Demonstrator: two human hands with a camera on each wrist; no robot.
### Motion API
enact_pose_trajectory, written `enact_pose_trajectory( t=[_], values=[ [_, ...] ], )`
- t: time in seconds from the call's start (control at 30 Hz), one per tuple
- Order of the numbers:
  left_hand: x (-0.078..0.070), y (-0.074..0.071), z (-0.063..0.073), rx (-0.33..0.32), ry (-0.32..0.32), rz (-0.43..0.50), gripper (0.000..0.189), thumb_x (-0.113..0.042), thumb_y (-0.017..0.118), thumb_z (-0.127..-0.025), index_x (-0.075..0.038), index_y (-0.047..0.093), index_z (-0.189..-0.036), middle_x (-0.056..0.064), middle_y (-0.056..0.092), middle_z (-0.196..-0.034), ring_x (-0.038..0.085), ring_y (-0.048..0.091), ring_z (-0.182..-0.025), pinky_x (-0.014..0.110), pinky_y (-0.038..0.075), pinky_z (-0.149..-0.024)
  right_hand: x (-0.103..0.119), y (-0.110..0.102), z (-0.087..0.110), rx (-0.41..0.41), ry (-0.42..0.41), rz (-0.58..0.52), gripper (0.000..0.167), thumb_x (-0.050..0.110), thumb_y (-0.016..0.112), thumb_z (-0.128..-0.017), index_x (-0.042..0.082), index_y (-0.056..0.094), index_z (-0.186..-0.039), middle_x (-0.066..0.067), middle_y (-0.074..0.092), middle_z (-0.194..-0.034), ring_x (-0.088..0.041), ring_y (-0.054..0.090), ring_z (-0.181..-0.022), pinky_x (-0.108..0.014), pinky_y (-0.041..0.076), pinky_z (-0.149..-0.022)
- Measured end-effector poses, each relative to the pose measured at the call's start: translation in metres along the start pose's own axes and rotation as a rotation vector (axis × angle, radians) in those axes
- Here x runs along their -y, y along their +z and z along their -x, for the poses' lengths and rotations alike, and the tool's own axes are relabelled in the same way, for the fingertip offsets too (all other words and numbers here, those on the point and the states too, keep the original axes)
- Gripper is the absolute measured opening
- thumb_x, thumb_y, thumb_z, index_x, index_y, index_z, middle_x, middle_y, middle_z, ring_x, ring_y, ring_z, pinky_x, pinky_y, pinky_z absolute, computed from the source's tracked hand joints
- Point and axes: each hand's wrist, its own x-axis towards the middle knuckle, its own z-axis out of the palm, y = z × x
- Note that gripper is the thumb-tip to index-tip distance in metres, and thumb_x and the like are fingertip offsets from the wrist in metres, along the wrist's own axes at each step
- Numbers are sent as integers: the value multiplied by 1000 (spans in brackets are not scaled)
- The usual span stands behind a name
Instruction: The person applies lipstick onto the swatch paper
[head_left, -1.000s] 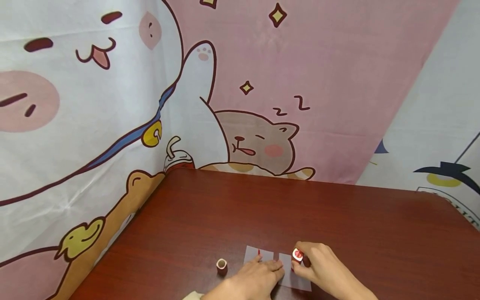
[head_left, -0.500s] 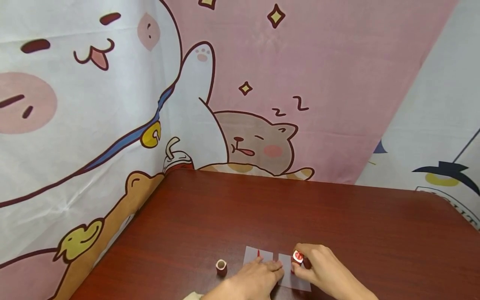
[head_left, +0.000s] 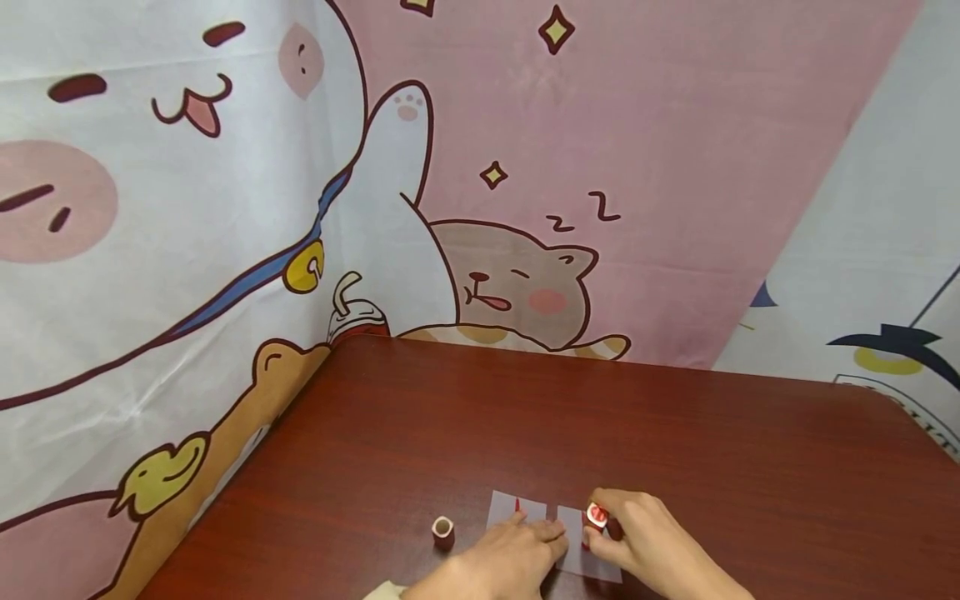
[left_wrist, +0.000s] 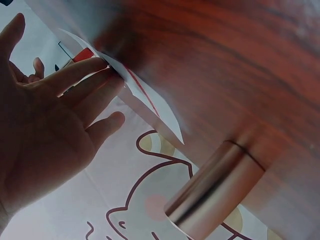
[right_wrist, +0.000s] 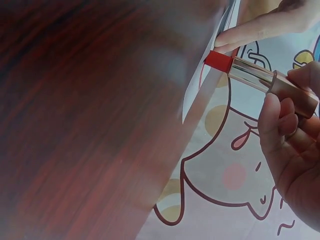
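My right hand [head_left: 637,533] grips an uncapped lipstick [right_wrist: 252,75] by its gold-brown base. Its red bullet [right_wrist: 218,61] meets the right-hand piece of white paper [head_left: 572,533], where a thin red line [right_wrist: 201,79] shows beside the tip. My left hand [head_left: 517,550] lies palm down with fairly straight fingers, pressing on the left-hand paper [head_left: 503,507] and reaching the gap between the pieces. A red mark [head_left: 517,504] pokes out beyond its fingers; the left wrist view has a red line [left_wrist: 142,90] along the sheet. Left of this hand stands the lipstick's cap [head_left: 443,535], hollow end up.
The dark red-brown wooden table [head_left: 600,433] stretches away beyond both hands and to either side. A cloth backdrop [head_left: 660,167] printed with cartoon animals hangs along its far and left edges.
The lipstick in my right hand has shifted slightly toward me along the paper. My left hand and the standing cap keep their places.
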Motion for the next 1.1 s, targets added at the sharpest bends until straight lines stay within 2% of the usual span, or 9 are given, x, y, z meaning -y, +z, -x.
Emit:
enact_pose_trajectory(
  t=[0.27,0.63,0.9,1.1],
  values=[
    [0,0,1,36,-6,28,70,-54,71,-73,-18,54,-131,-7,47,-135,5,40,-125,32,33,-103,2,0,1,26,13,-22,34,4,70,-69,27,45,-71,22,37,-62,7,37,-54,-14,35,-44],
    [-1,-1,1,-9,10,-21,66,-45,76,-70,-18,57,-127,-8,50,-132,5,43,-122,31,35,-101,3,0,1,18,-1,-15,33,4,69,-69,27,46,-71,22,38,-63,6,38,-54,-12,34,-45],
    [-1,0,1,-4,-1,-18,69,-48,76,-69,-18,57,-128,-7,49,-133,4,41,-123,31,35,-102,3,2,2,3,-19,-9,34,4,70,-69,28,45,-71,22,37,-62,7,38,-53,-9,32,-46],
    [-1,0,0,-4,3,-16,68,-43,77,-68,-18,57,-128,-8,49,-134,4,41,-123,31,34,-102,4,2,2,-16,-37,2,36,4,70,-67,28,44,-70,21,36,-61,6,37,-53,-7,30,-46]
  ],
)
